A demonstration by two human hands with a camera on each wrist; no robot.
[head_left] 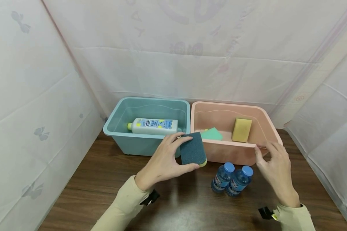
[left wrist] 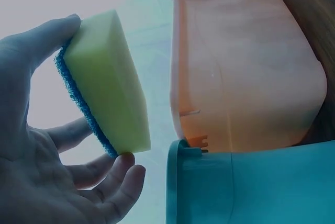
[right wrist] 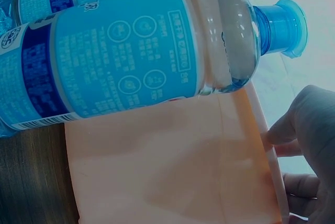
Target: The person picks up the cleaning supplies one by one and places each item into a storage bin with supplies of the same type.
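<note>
My left hand (head_left: 164, 157) pinches a sponge (head_left: 193, 149) between thumb and fingers, in front of where the two bins meet. Its dark blue-green scouring side faces up in the head view; the thick yellow foam (left wrist: 107, 82) shows in the left wrist view. With thumb and fingers on either side, my right hand (head_left: 275, 170) grips the front rim of the pink bin (head_left: 225, 152) near its right corner. Inside that bin a yellow sponge (head_left: 241, 130) leans upright, and a green piece (head_left: 212, 134) lies partly hidden behind the front wall.
Left of the pink bin stands a blue-green bin (head_left: 141, 144) with a white bottle (head_left: 154, 126) lying in it. Two small blue-capped bottles (head_left: 221, 178) stand close together on the wooden table (head_left: 83, 195), before the pink bin. White sheeting (head_left: 150, 70) hangs behind and at both sides.
</note>
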